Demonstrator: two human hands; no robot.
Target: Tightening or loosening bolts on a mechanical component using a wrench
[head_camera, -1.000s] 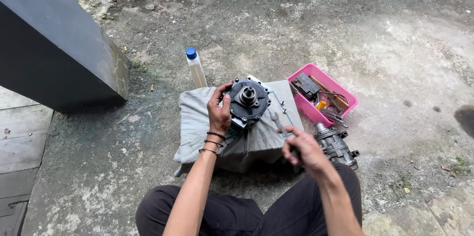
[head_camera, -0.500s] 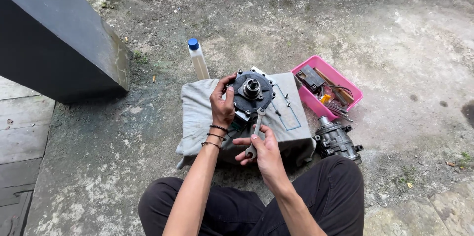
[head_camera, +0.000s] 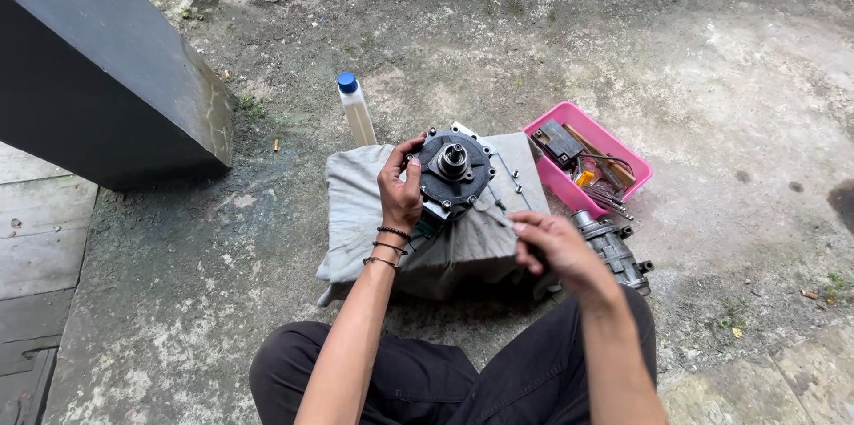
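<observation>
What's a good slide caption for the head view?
Left hand steadies a round black machine part on grey cloth.

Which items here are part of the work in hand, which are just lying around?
In use:
- left hand gripping round black metal pump body
- right hand over the grey cloth
- small loose bolts on the cloth

Lying about:
- pink plastic tool tray
- clear bottle with blue cap
- grey metal housing

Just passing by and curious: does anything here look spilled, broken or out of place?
Nothing looks spilled or broken. The left hand holds a dark round machine part on a grey cloth. A few loose bolts lie on the cloth, and the pink tray of tools is cluttered.
</observation>
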